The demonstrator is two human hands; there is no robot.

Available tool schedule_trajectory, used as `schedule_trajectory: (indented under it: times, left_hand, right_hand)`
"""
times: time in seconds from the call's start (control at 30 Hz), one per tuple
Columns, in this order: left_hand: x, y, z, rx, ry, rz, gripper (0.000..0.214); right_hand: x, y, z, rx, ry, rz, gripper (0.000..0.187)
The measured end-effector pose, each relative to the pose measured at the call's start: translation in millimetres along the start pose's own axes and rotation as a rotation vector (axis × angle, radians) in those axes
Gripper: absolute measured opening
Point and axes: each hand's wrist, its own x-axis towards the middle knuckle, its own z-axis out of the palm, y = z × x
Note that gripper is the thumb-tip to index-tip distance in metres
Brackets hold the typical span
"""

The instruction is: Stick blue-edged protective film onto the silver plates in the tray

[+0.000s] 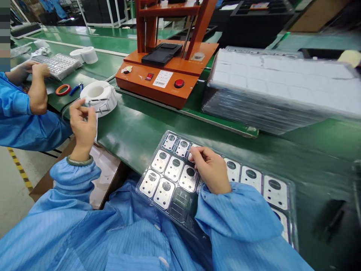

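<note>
My right hand point(211, 169) rests on a clear plastic tray point(158, 195) of small metal plates at the table's front edge, fingers curled in a pinch on a plate in the upper row point(191, 155). My left hand point(81, 124) is raised at the left, fingers pinched together beside a white tape roll point(98, 96); a thin strip from the roll seems to be in them. Both arms wear blue sleeves.
An orange press machine point(169, 71) stands at the back centre. A tall stack of trays point(276, 90) lies to the right. At far left a co-worker's hands point(36, 71) work over another tray point(60, 64), with red tape point(62, 89) and blue pliers point(76, 88) nearby.
</note>
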Motion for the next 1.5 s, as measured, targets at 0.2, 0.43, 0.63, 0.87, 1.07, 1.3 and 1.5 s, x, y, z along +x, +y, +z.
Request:
schedule_trajectory:
  times: [0.2, 0.43, 0.63, 0.87, 1.07, 1.3, 1.5]
  left_hand:
    - [-51, 84, 45.6, -0.803, -0.788, -0.782, 0.044]
    - [-83, 128, 72.1, -1.07, -1.421, -1.313, 0.029]
    - [-86, 131, 83.2, -1.023, -1.493, -1.373, 0.029]
    - [-91, 126, 88.5, -0.931, -1.169, -0.993, 0.039]
    - [-92, 118, 90.7, -0.774, -1.095, -0.479, 0.034]
    - [-91, 116, 93.5, -0.58, -1.17, -0.27, 0.028]
    - [-88, 120, 98.5, -0.52, -1.234, -0.332, 0.028]
  right_hand:
    - [-5, -1, 5, 0.134, 0.051, -0.128, 0.035]
    - [-18, -9, -1, 0.328, 0.066, -0.455, 0.03]
    - [-18, -11, -7, 0.279, 0.159, -0.6, 0.007]
    - [-16, -11, -8, 0.325, 0.157, -0.38, 0.015]
    - [-14, -14, -9, 0.49, 0.0, -0.156, 0.022]
    - [-12, -11, -8, 0.49, -0.072, -0.137, 0.025]
    - [-14, -15, -12, 0.488, -0.083, -0.102, 0.027]
